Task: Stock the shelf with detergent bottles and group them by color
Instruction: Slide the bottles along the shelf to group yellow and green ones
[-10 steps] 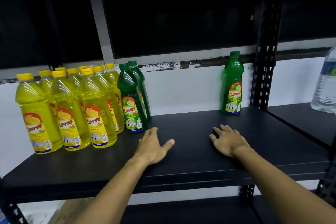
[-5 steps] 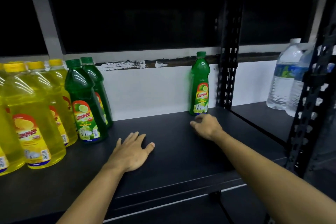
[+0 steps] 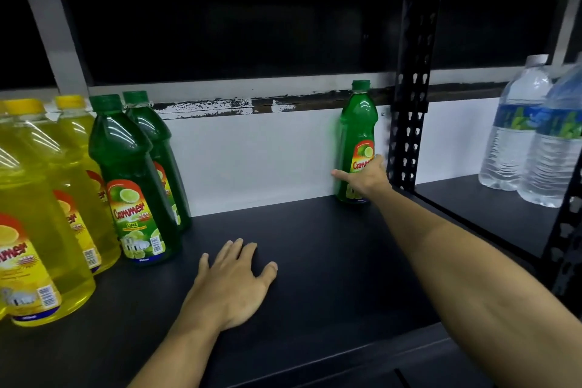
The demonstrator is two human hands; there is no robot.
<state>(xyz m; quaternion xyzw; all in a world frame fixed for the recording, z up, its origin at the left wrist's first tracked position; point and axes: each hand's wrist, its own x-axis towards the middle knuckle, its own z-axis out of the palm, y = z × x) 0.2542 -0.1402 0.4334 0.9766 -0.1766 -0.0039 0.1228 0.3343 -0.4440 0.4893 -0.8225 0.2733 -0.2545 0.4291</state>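
Note:
A lone green detergent bottle (image 3: 357, 123) stands at the back right of the black shelf (image 3: 315, 261), beside the perforated upright. My right hand (image 3: 365, 178) is at its lower half, thumb on the bottle's left side and fingers round its right side. My left hand (image 3: 233, 280) lies flat and open on the shelf, holding nothing. At the left, two green bottles (image 3: 132, 179) stand one behind the other next to a group of yellow bottles (image 3: 34, 230).
A black perforated upright (image 3: 409, 123) divides this bay from the one on the right, where two clear water bottles (image 3: 532, 132) stand. A white wall panel (image 3: 252, 161) backs the shelf. The upper shelf overhead is dark.
My right hand has reached from the shelf surface back to the lone green bottle and taken hold of its lower part. The view has shifted right and closer; my left hand stays flat.

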